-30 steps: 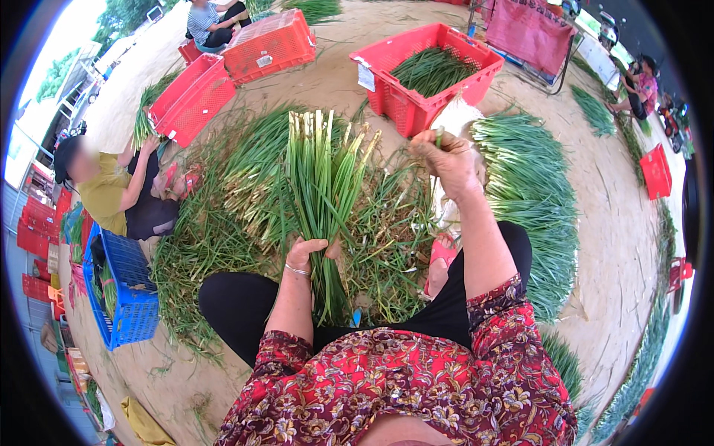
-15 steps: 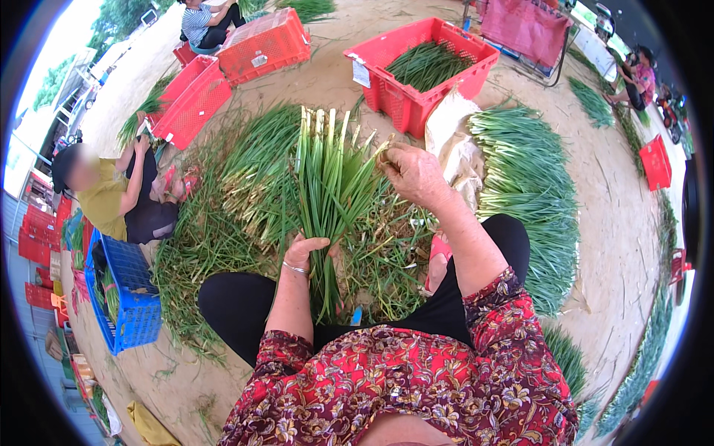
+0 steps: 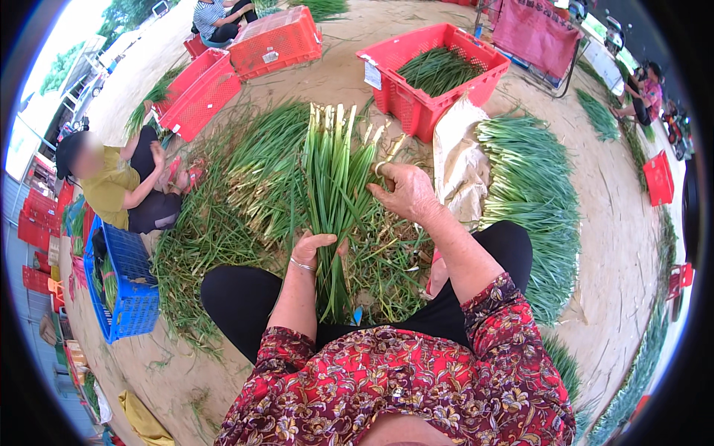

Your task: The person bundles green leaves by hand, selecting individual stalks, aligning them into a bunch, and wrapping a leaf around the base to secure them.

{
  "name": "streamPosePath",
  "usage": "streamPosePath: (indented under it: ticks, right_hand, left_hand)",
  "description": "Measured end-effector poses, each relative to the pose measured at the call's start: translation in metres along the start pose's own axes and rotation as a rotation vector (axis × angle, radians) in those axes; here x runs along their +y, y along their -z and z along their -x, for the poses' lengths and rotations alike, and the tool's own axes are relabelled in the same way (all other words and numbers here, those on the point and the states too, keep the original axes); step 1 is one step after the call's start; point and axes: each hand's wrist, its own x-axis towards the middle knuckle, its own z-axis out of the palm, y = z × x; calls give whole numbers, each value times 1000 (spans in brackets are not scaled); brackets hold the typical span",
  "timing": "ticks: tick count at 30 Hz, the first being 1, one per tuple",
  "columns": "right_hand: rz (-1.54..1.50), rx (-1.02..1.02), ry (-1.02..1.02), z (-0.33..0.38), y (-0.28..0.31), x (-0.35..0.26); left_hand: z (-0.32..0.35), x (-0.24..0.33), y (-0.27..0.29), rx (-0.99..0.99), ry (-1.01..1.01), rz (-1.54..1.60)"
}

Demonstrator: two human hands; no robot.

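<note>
A thick bunch of garlic chives stands in my left hand, pale cut ends up and green leaves hanging down between my knees. My left fingers wrap round its lower part, with the thumb across the front. At the bunch's upper right edge, my right hand has its fingers curled against an outer stalk; the exact grip is partly hidden. Behind the bunch lies a loose pile of untrimmed chives. To my right, neat rows of chives lie with white ends showing.
Leaf scraps cover the ground before me. A red crate holding chives stands ahead, beside a pale sack. A blue crate is at left, near a seated person. More red crates stand at far left.
My right hand has moved down along the bunch's right edge, from the stalk tips to lower on the stalks. My left hand keeps its hold. The view has shifted slightly.
</note>
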Motion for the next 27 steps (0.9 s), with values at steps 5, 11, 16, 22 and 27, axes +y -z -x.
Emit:
streamPosePath:
  ticks: [5,11,16,22,27]
  right_hand:
    - [-80,30,142,6,-10,-2]
    - [-538,-170,-119,12,-15,13]
    - [-1354,-449,-313,11,12,9]
    - [-1376,-429,-295,7,27,13]
    - [-1406,-573,-334,14,22,-11]
  left_hand:
    - [5,-5,2,131,36,52]
    - [2,3,-12,163,51,38]
    - [-5,-4,16,-38,-49,94]
    - [-7,-10,7,30,-29,181]
    - [-8,-20,15,-68,94,299]
